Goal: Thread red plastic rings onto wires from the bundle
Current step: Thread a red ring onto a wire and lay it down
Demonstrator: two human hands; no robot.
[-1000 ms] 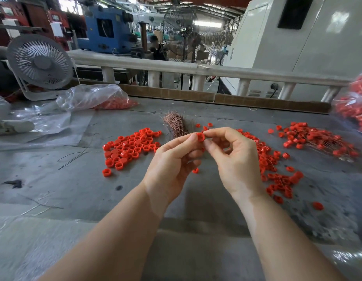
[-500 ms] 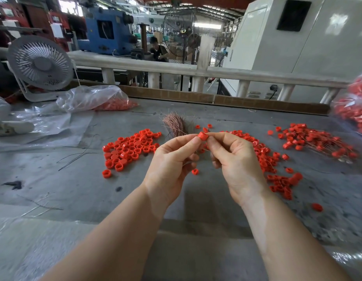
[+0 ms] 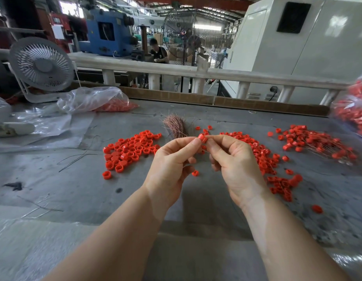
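One red plastic ring (image 3: 202, 138) is pinched between the fingertips of my left hand (image 3: 170, 166) and my right hand (image 3: 236, 165), held above the grey table (image 3: 78, 187). A thin wire end shows just below the ring between my hands. The coppery wire bundle (image 3: 177, 127) lies on the table right behind my fingers. A pile of loose red rings (image 3: 129, 151) sits to the left. More rings (image 3: 271, 165) are strewn to the right, and a heap of rings on wires (image 3: 314, 141) lies at the far right.
A white desk fan (image 3: 42, 64) and clear plastic bags (image 3: 90, 101) holding red rings stand at the back left. Another bag of red parts (image 3: 356, 110) hangs at the right edge. Loose wires (image 3: 78, 159) lie on the left. A white railing (image 3: 176, 69) borders the far side.
My hands have stayed together on the ring and drifted slightly lower; my right-hand fingers have closed in tighter around the ring.
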